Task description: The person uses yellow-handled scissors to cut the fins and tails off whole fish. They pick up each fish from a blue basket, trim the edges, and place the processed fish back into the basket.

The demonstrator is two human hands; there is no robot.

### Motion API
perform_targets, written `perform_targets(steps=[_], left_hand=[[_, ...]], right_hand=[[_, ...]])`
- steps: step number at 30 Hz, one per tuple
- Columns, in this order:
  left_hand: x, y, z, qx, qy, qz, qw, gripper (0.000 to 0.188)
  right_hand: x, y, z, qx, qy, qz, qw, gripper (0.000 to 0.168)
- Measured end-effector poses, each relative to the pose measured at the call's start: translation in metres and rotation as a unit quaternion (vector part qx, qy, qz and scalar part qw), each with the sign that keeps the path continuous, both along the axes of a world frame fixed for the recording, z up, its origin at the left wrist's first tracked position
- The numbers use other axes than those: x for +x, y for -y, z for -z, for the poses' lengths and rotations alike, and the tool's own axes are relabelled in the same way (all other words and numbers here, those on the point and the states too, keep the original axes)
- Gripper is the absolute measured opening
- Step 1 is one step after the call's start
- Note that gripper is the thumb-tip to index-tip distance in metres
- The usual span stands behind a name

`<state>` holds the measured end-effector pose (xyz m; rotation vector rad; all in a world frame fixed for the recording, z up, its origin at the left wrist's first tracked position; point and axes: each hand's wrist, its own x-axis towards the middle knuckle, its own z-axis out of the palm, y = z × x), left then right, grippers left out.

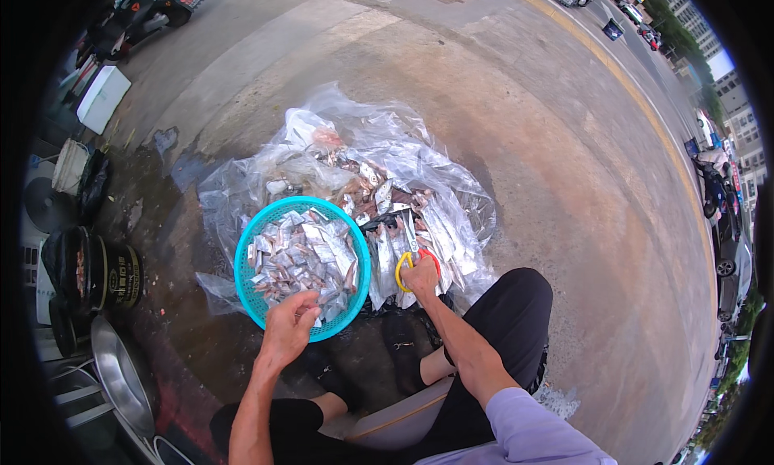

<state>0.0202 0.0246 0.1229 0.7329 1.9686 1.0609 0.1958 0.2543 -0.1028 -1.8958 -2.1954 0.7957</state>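
My right hand [421,277] holds a pair of scissors [413,238] with one red and one yellow handle, blades pointing away from me over long silvery fish [435,223]. My left hand [291,326] is over the near rim of a turquoise plastic basket [240,265], thumb and fingertips close together; a small pale bit shows by them, but I cannot tell whether they grip it. Cut silvery fish pieces [296,253] fill much of the basket. Fish heads and scraps [381,193] lie beyond it on a clear plastic sheet [399,132] spread on the ground.
At the left stand a black bucket [121,274] bearing writing, a metal basin [124,374] and a white foam box [104,99]. Wet pavement [175,320] lies beside the basket. A parked scooter [151,11] is at upper left. My feet and knees are close to the sheet's near edge.
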Motion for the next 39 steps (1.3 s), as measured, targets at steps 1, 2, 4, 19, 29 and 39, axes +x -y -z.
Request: perform_targets(steps=[1, 2, 4, 19, 29, 39], left_hand=[[0.001, 0.0, -0.001, 0.003, -0.003, 0.0, 1.0, 0.029], [0.001, 0.001, -0.001, 0.002, 0.0, -0.003, 1.0, 0.029], [0.003, -0.006, -0.003, 0.009, 0.007, 0.004, 1.0, 0.029], [0.011, -0.015, -0.006, 0.015, 0.014, 0.009, 1.0, 0.027], [0.013, -0.015, -0.013, 0.009, 0.011, 0.014, 1.0, 0.027], [0.012, -0.007, -0.013, 0.003, 0.009, 0.001, 1.0, 0.028]], right_hand=[[0.001, -0.004, -0.007, -0.045, -0.028, 0.032, 0.998, 0.035], [0.004, -0.006, -0.005, -0.063, -0.063, 0.045, 0.995, 0.034], [0.015, -0.019, 0.003, -0.088, -0.133, 0.081, 0.984, 0.032], [0.035, -0.042, 0.01, -0.063, -0.182, 0.251, 0.949, 0.033], [0.025, -0.019, 0.0, 0.014, -0.038, 0.022, 0.999, 0.039], [0.019, -0.03, -0.024, -0.045, -0.027, 0.069, 0.996, 0.038]])
